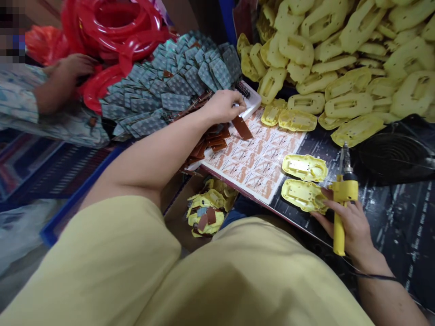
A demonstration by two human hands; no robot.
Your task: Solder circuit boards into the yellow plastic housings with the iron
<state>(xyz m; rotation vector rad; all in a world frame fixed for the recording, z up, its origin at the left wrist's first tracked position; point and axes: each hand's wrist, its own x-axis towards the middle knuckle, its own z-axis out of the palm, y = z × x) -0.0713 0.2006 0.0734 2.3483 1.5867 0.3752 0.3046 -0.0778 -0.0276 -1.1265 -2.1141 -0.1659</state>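
Observation:
My left hand [224, 105] reaches out over a heap of brown circuit strips [212, 139] and pinches one brown strip [242, 127] above a printed sheet of small labels [258, 158]. My right hand [350, 224] grips a yellow soldering iron [340, 203], tip pointing up, and its fingers also touch the nearer of two yellow plastic shells [302, 194] lying on the dark bench. The other shell [305, 166] lies just beyond it.
A big pile of yellow shells [346, 59] fills the back right. Grey patterned pads [176, 79] are heaped at the back centre. Another person's hand [73, 68] rests by red plastic rings [118, 31] at left. A black fan [394, 154] sits at right.

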